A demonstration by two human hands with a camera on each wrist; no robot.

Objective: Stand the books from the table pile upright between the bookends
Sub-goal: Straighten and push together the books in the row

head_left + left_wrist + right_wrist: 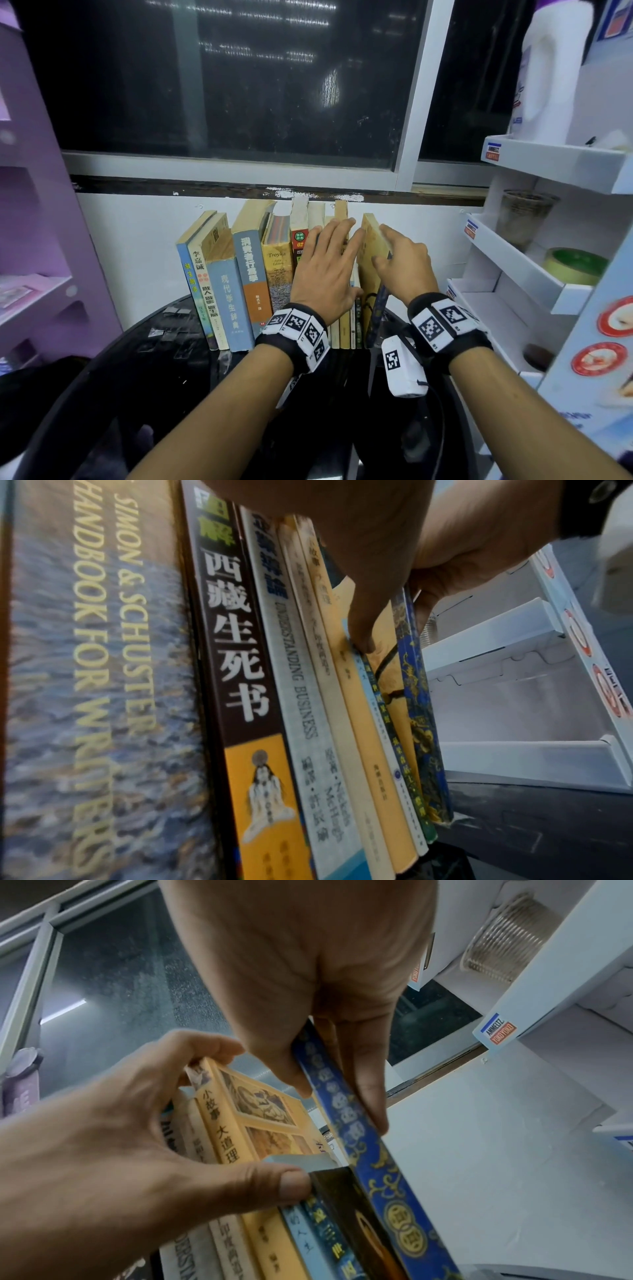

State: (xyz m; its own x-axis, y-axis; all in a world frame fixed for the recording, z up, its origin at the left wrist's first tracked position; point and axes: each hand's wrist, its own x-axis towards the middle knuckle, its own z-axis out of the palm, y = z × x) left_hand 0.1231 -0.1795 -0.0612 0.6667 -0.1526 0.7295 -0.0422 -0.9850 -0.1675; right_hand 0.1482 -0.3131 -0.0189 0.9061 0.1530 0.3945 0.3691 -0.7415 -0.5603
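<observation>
A row of books (pixel 239 274) stands upright on the black round table (pixel 164 363), backs to the white wall. At its right end a book with a blue patterned spine (pixel 378 308) (pixel 411 669) (pixel 377 1164) and a yellow cover leans slightly apart from the row. My right hand (pixel 381 246) (pixel 341 1107) pinches its top, thumb on the cover, fingers behind. My left hand (pixel 351 257) (pixel 255 1116) lies over the neighbouring spines. Its fingertips hook over the top of a yellow book (pixel 219 1123) (pixel 346 685), and its thumb (pixel 363 642) presses on thin short books. I see no bookend.
A white display shelf (pixel 513 274) stands close on the right, holding a tape roll (pixel 575 265), a plastic cup (pixel 524 216) and a white jug (pixel 548 68). A purple shelf unit (pixel 51 240) flanks the left. A dark window (pixel 239 85) is above the books.
</observation>
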